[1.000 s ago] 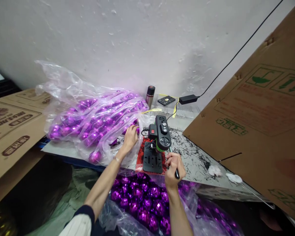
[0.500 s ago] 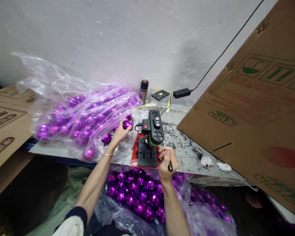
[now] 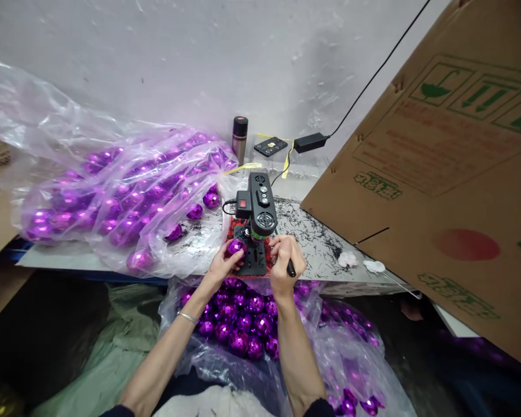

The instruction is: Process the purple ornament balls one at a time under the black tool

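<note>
A shiny purple faceted ball (image 3: 236, 248) is in the fingers of my left hand (image 3: 220, 265), closed around it at the left side of a black slotted base plate (image 3: 256, 267). Above that plate stands the head of a small black bench drill (image 3: 263, 200), with a green ring under it and a box with a red switch (image 3: 242, 204) at its left. My right hand (image 3: 284, 258) is wrapped round the drill's lever (image 3: 291, 268), whose black end sticks out below the fist. Whether the ball touches the plate, I cannot tell.
Left of the drill lies a clear plastic bag (image 3: 125, 191) of purple balls, with several loose balls (image 3: 194, 211) beside it. Below the table edge is another open bag of balls (image 3: 238, 324). A large carton (image 3: 417, 174) leans at right. Dark shavings (image 3: 312, 229) litter the tabletop.
My left hand has brought the purple ball from beside the bag over to the drill's base plate. My right hand stays on the lever. The view has shifted slightly.
</note>
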### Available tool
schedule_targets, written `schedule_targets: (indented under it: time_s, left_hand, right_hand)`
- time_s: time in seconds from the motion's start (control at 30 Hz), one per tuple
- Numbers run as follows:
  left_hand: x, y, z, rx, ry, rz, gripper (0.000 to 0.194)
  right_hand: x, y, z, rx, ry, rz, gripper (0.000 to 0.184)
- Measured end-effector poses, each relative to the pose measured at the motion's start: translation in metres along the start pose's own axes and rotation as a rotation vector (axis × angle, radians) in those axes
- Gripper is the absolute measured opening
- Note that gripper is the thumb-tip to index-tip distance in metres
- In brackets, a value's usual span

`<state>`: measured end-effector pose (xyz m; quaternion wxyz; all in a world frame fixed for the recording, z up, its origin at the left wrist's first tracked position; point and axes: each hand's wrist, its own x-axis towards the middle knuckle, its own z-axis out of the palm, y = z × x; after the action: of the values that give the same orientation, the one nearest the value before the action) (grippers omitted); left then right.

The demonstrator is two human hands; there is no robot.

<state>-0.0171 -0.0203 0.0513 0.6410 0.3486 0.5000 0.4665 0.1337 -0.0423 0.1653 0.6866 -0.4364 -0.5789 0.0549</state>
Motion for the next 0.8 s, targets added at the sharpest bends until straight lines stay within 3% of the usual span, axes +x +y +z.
schedule_targets:
  time_s: [0.1, 0.23, 0.33, 0.57, 0.8]
  left_hand:
    - [0.009, -0.003, 0.003, 0.294, -0.013, 0.127, 0.085]
    - [0.014, -0.001, 0.003, 0.676, 0.003, 0.426, 0.073]
    - [0.015, -0.002, 0.002, 0.844, -0.016, 0.577, 0.065]
    - [0.02, -0.004, 0.001, 0.994, -0.068, 0.669, 0.063]
    - [0.029, -0.028, 0.011, 0.965, 0.055, 0.769, 0.063]
  right_hand:
    - [-0.002, 0.001, -0.001, -0.003, -0.011, -0.015, 0.043]
    - [-0.004, 0.002, -0.002, 0.004, -0.016, -0.013, 0.041]
    - [-0.004, 0.003, -0.002, 0.008, -0.014, -0.006, 0.04]
    - [-0.009, 0.006, -0.003, -0.023, -0.022, 0.004, 0.041]
    - [-0.009, 0.006, -0.005, -0.032, -0.03, -0.061, 0.039]
